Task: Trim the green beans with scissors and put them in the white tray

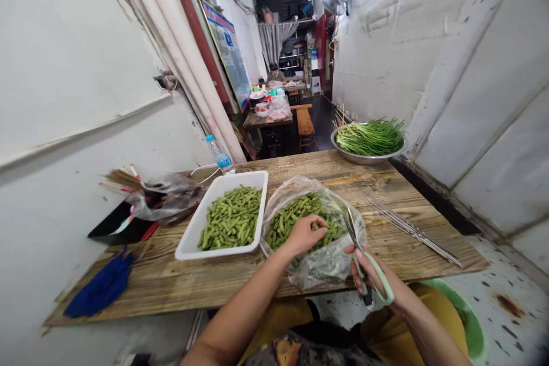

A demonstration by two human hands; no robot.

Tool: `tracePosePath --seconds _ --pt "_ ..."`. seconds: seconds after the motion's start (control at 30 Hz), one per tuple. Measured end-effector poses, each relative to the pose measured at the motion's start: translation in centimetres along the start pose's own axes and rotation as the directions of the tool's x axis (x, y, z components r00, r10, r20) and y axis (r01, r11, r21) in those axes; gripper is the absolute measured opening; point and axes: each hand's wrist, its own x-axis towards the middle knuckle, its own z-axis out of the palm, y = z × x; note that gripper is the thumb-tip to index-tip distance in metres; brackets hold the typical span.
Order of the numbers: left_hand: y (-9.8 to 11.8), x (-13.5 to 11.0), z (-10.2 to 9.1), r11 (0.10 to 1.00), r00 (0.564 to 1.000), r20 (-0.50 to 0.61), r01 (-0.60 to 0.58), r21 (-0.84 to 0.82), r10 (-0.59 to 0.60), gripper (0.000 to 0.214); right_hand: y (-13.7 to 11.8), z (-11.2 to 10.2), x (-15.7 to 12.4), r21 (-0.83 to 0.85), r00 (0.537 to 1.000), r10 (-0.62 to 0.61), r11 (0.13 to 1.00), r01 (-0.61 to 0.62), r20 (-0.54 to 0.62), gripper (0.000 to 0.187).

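My left hand point(305, 234) reaches into a clear plastic bag point(319, 266) of green edamame pods point(295, 214), its fingers curled down among the pods. My right hand point(373, 277) holds a pair of scissors point(364, 257) with pale green handles, blades pointing up over the bag's right edge. Left of the bag, a white rectangular tray point(189, 243) holds several more pods point(231, 217). Whether the left fingers have a pod between them is hidden.
A metal bowl point(364, 155) of long green stalks stands at the table's far right. Metal skewers point(407, 227) lie right of the bag. A water bottle point(219, 154), a bag of sticks point(163, 197) and a blue cloth point(100, 289) lie left. A seated person point(274, 73) is far off.
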Motion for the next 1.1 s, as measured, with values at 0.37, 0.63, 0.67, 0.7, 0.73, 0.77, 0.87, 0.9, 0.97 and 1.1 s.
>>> tracePosePath --seconds 0.37,0.63,0.67,0.7,0.73,0.77,0.87,0.9,0.97,1.1 --pt "0.8 1.8 0.4 0.951 0.988 0.054 -0.156 0.268 0.146 0.018 0.6 0.1 -0.2 -0.178 1.000 0.003 0.984 -0.003 0.001 0.047" --pt "-0.9 1.1 -1.4 0.944 0.972 0.126 0.222 -0.245 -0.196 0.023 1.1 1.1 1.8 -0.276 0.996 -0.029 0.960 0.051 0.083 0.042" --pt "-0.9 1.0 -1.5 0.930 0.966 0.151 0.246 -0.273 -0.211 0.024 0.8 1.3 1.9 -0.293 0.995 -0.042 0.954 0.066 0.088 0.041" --pt "-0.8 0.9 -1.6 0.917 0.959 0.178 0.266 -0.298 -0.220 0.025 0.6 1.4 2.0 -0.313 0.994 -0.054 0.946 0.082 0.095 0.040" --pt "-0.7 0.9 -1.6 0.907 0.954 0.201 0.278 -0.317 -0.222 0.026 0.3 1.5 2.0 -0.336 0.992 -0.066 0.937 0.097 0.103 0.039" --pt "-0.6 0.8 -1.7 0.902 0.952 0.215 0.281 -0.328 -0.219 0.027 0.0 1.6 2.0 -0.360 0.991 -0.077 0.926 0.111 0.109 0.038" --pt "-0.3 0.7 -1.8 0.913 0.961 0.203 0.247 -0.325 -0.188 0.027 -0.3 1.8 2.1 -0.409 0.990 -0.093 0.903 0.128 0.104 0.037" --pt "-0.3 0.7 -1.8 0.921 0.965 0.195 0.232 -0.313 -0.177 0.027 -0.2 1.9 2.2 -0.411 0.991 -0.090 0.904 0.122 0.097 0.037" --pt "-0.2 0.5 -1.8 0.935 0.967 0.196 0.213 -0.283 -0.161 0.028 0.2 2.1 2.3 -0.390 0.993 -0.063 0.916 0.096 0.097 0.039" --pt "-0.2 0.0 -2.1 0.956 0.961 0.238 0.195 -0.218 -0.142 0.034 0.9 2.6 2.7 -0.290 0.990 -0.023 0.955 0.062 0.136 0.041"
